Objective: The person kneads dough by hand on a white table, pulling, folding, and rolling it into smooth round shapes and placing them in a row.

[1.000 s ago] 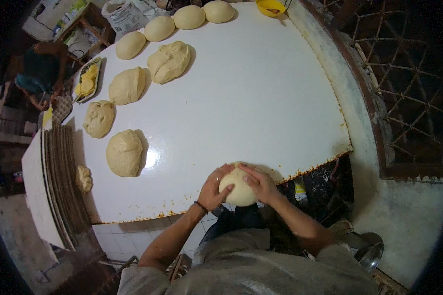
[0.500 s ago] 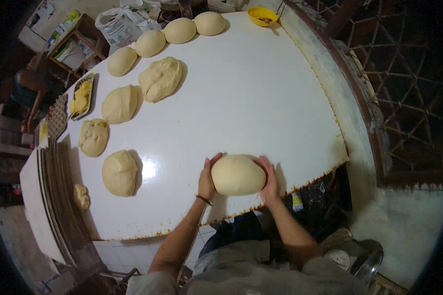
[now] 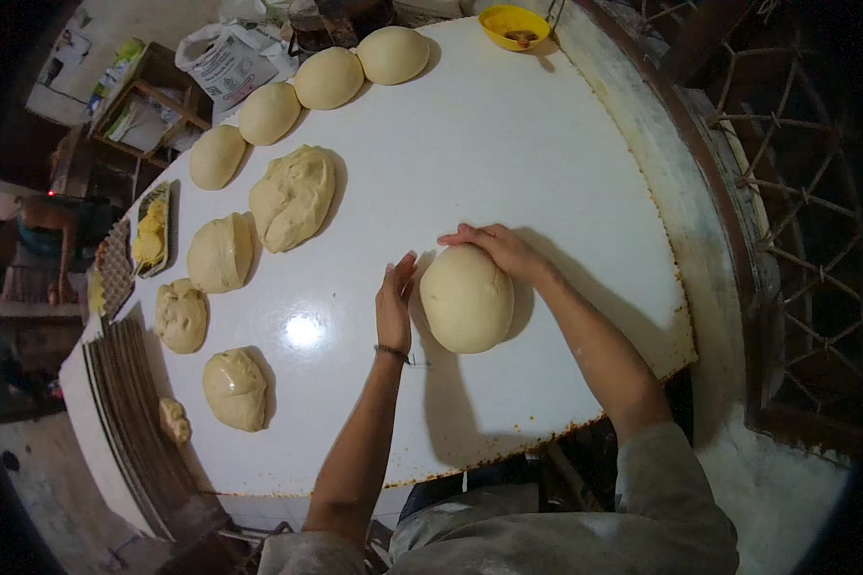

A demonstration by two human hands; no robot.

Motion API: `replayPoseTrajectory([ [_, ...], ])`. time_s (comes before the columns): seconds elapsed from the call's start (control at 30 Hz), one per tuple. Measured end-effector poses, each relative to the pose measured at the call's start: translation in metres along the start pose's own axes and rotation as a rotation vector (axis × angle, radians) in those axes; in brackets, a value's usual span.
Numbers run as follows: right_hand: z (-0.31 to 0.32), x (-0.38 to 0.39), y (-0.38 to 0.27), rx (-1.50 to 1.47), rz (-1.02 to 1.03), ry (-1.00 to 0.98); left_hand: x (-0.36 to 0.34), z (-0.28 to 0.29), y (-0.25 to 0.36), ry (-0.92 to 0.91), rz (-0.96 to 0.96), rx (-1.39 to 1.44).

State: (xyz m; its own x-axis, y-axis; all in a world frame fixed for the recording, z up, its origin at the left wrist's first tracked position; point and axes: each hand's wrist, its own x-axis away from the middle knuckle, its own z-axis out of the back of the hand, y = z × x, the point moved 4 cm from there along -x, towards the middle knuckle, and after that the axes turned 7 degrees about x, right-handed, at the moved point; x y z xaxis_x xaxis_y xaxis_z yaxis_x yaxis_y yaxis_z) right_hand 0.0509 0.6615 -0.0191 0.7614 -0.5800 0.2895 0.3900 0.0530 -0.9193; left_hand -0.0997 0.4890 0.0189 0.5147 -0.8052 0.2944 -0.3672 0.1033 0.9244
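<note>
Cream-coloured, smooth ball of dough on the white bench, toward the near side and right of the middle. Right hand unclenched, laid with bent fingers over the far end of the ball, touching it. Left hand loose and unclenched too, just beside the ball's left side; contact there hard to tell. Along the far left edge, a row of 4 smooth dough balls; nearer, 4 rougher dough lumps down the left. Near left, a small dough scrap beside a stack of boards. Far left, a tray with yellow pieces; at the far edge, a yellow bowl.
</note>
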Motion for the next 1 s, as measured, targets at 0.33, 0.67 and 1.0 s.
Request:
replayPoseTrajectory([
  [0.33,-0.048,0.102,0.014,-0.152,-0.188,0.135,0.038,0.006,-0.017,-0.232,-0.003,-0.435],
  [0.67,-0.209,0.313,-0.033,0.547,0.075,0.215,0.260,0.078,-0.025,-0.524,-0.207,-0.611],
  [1.0,-0.123,0.241,0.024,-0.413,-0.300,0.528,0.138,0.058,-0.057,-0.256,0.236,-0.130],
])
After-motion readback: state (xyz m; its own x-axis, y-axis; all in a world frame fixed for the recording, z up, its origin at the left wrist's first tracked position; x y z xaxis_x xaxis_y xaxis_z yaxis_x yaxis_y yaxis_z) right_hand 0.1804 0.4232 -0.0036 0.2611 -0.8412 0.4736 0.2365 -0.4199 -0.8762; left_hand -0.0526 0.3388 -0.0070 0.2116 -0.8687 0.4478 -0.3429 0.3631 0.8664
